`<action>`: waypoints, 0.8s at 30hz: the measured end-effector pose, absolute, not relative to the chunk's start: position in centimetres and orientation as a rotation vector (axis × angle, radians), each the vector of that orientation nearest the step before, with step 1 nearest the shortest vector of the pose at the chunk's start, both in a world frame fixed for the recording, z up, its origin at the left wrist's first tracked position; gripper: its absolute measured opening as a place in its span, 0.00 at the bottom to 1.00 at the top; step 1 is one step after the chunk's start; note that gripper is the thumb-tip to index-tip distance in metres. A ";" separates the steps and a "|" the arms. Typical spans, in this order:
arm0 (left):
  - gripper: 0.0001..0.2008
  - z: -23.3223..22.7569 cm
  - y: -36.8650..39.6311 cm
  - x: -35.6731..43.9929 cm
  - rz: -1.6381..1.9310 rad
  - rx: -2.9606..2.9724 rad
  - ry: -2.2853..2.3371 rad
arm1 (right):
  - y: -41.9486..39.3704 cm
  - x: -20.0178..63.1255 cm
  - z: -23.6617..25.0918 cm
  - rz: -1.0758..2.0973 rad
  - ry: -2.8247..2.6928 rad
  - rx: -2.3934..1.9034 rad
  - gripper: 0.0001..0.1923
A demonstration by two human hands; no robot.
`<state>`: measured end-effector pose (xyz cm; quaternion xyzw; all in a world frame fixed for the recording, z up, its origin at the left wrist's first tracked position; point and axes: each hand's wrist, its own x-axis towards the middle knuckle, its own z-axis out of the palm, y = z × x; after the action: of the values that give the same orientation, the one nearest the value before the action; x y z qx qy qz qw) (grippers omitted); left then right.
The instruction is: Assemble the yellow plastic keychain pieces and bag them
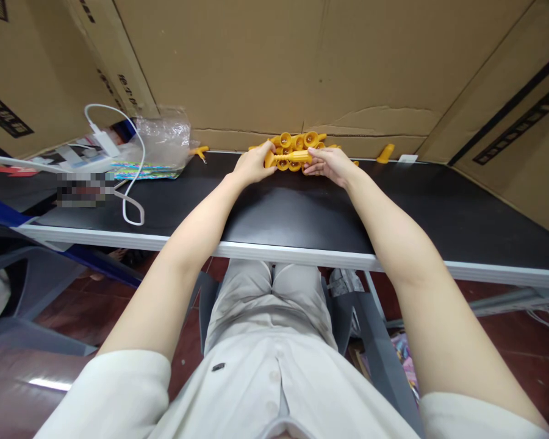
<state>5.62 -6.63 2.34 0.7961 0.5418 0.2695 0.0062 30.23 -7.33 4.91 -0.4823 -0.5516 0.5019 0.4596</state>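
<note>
At the back of the black table, my left hand pinches the flared end of a yellow plastic piece with a ribbed handle. My right hand grips the same piece at its handle end, so it lies level between both hands. Just behind it is a pile of similar yellow pieces, their round cup-like ends facing me. My hands hide parts of the pile.
Left on the black table lie a clear plastic bag, a white cable and a small yellow piece. A yellow cap-shaped part and a white item sit right. Cardboard walls the back.
</note>
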 end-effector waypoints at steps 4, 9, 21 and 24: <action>0.27 2.5 -6.9 5.8 0.852 2.485 1.689 | -7.4 30.1 4.9 1.278 -1.317 -1.144 0.13; 0.28 2.4 -6.6 5.5 0.916 2.508 1.631 | -7.3 30.0 4.8 1.249 -1.298 -1.115 0.15; 0.41 2.5 -7.0 5.4 1.027 2.474 1.579 | -7.0 30.6 6.8 0.894 -1.310 -1.028 0.21; 0.25 2.4 -6.7 5.4 0.882 2.510 1.623 | -6.1 31.1 8.0 0.740 -1.303 -1.016 0.20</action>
<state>5.35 -6.72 2.40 0.8053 0.5209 0.2830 0.0127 31.13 -6.06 7.99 -0.4414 -0.5660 0.3217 0.6175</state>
